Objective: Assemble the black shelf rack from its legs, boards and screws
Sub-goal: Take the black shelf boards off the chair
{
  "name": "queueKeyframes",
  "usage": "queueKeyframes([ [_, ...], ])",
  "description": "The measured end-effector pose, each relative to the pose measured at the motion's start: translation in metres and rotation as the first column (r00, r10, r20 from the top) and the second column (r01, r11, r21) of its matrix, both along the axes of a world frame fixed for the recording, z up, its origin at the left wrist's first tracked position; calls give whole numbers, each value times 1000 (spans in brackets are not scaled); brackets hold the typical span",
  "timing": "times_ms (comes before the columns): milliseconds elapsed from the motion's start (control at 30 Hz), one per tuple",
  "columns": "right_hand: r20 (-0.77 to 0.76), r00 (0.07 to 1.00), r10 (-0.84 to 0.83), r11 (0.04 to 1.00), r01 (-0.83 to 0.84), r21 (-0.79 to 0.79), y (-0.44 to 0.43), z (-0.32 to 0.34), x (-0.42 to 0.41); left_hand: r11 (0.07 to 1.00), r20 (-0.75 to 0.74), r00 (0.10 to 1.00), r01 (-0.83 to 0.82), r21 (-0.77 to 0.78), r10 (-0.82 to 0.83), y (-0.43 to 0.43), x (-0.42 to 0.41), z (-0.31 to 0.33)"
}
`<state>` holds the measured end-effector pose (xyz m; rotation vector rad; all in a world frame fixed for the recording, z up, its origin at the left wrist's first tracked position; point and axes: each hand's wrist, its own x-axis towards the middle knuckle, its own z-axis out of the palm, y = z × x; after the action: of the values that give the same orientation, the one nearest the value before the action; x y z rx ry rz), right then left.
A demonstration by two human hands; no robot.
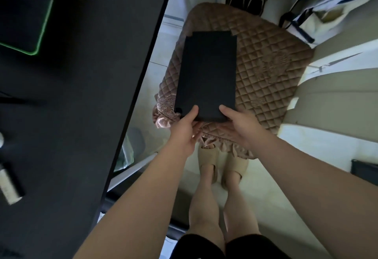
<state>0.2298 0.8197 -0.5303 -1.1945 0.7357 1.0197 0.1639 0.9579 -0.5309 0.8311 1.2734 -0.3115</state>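
The person stands at the edge of a dark counter and looks straight down at a flat black board, one of the rack's panels, which they hold out in front of them over a brown quilted cushion. Both hands have it by its near short edge. The left hand pinches the left part of that edge, thumb on the top face and fingers curled underneath. The right hand grips the right part in the same way, thumb on top. From here I cannot tell whether the board's far end rests on the cushion or hangs just above it. The board has small notches cut at its far corners. On the counter to the left lies a dark mat with a glowing green rim. Below the hands, the person's feet are in beige slippers on a pale floor, just beside the cushion's frilled hem.
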Motion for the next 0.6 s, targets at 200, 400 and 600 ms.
queueKeyframes([
  [200, -44, 993, -112, 993, 114, 31, -21, 53, -18, 998, -38, 999, 9, -57, -11, -23, -14, 57],
  [400, -2, 982, -191, 978, 190, -84, -37, 117, -39, 990, -48, 996, 72, -118, -78, -36, -25, 117],
  [600, 140, 952, -273, 952, 288, -101, -50, 187, -40, 976, 84, 982, 179, -125, -169, -36, -25, 174],
])
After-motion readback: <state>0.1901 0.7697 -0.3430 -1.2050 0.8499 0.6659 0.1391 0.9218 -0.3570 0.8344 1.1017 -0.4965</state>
